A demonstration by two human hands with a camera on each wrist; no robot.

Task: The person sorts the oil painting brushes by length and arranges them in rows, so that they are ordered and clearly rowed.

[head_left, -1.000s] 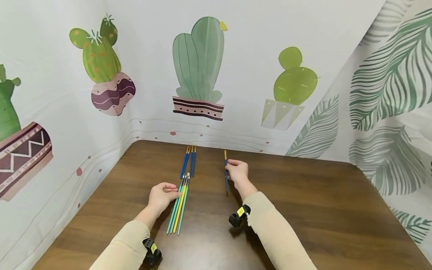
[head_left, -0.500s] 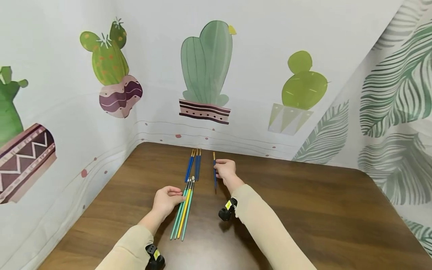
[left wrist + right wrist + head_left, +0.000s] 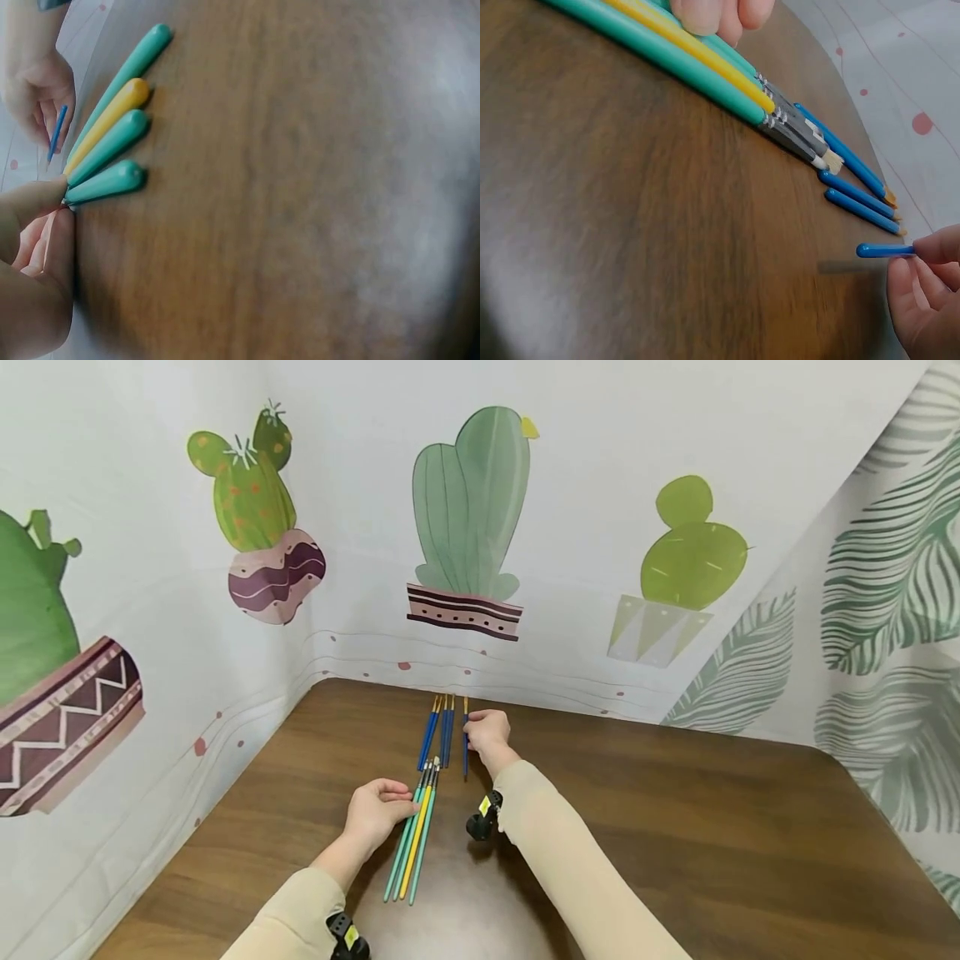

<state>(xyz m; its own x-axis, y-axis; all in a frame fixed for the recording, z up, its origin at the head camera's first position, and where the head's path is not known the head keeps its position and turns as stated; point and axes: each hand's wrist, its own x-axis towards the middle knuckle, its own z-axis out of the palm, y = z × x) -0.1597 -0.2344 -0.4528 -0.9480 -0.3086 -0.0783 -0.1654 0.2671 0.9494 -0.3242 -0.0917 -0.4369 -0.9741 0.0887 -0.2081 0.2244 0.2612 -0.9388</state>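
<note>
My right hand [image 3: 489, 732] pinches a slim blue paintbrush [image 3: 881, 250] with thumb and fingers. Its rounded handle end hangs just over the wood, its tan bristles towards the wall. To the left, several similar blue paintbrushes [image 3: 855, 195] lie side by side on the table. Nearer the front lie green paintbrushes [image 3: 112, 180] and a yellow paintbrush [image 3: 417, 847], slightly fanned, bristles pointing away from me. My left hand [image 3: 375, 814] is at their left side, thumb and fingertips pinching the leftmost green handle. The exact contact is partly hidden by the thumb.
The dark brown wooden table [image 3: 637, 827] reaches back to a white cloth wall [image 3: 360, 527] printed with cacti and leaves. The green and yellow brushes' bristle tips lie close to the blue brushes' handle ends. Small black cameras sit on both wrists.
My right hand has moved left with the blue paintbrush, bringing it close beside the blue brushes on the table. My left hand stays at the green and yellow brushes. The head view shifts slightly.
</note>
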